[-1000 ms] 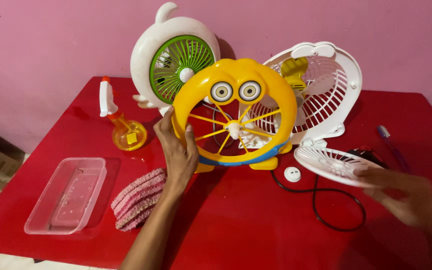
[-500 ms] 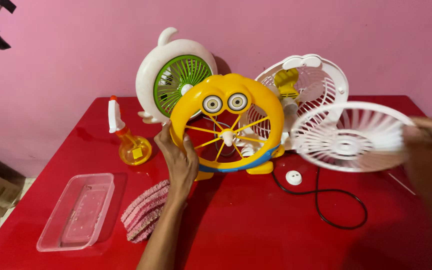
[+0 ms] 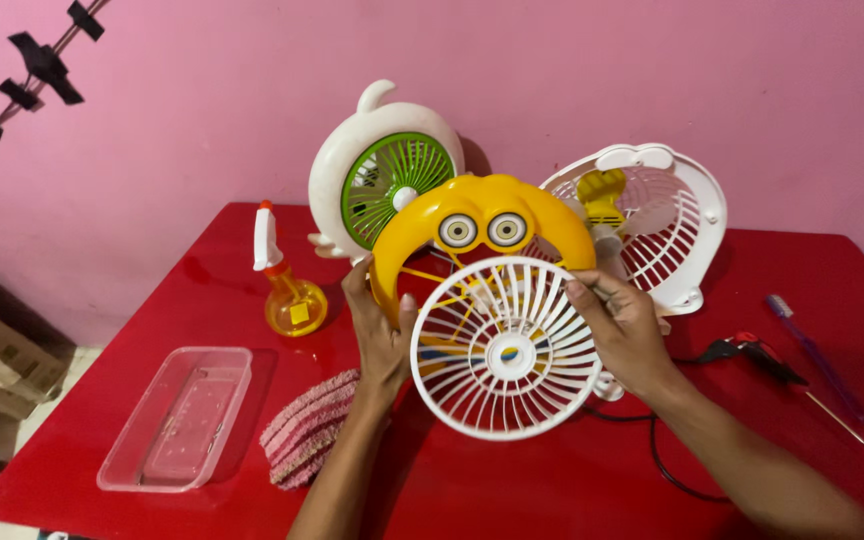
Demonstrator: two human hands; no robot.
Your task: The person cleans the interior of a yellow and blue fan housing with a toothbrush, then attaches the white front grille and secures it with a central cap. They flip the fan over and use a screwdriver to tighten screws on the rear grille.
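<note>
A yellow cartoon-faced fan (image 3: 482,225) with two round eyes stands on the red table (image 3: 512,490). My left hand (image 3: 380,325) grips its left rim. My right hand (image 3: 627,330) holds a round white fan grille (image 3: 505,347) by its right edge, up against the front of the yellow fan, covering the spokes and hub. The grille sits a little low and tilted against the yellow ring.
Behind stand a white fan with a green grille (image 3: 392,180) and an open white fan (image 3: 652,225). An orange spray bottle (image 3: 290,290), clear plastic tub (image 3: 180,418) and pink cloth (image 3: 310,425) lie left. A black cable (image 3: 664,465), screwdriver (image 3: 792,378) and toothbrush (image 3: 814,355) lie right.
My right hand lifted the white grille from the table at the right and brought it left, onto the front of the yellow fan. My left hand stayed on the rim.
</note>
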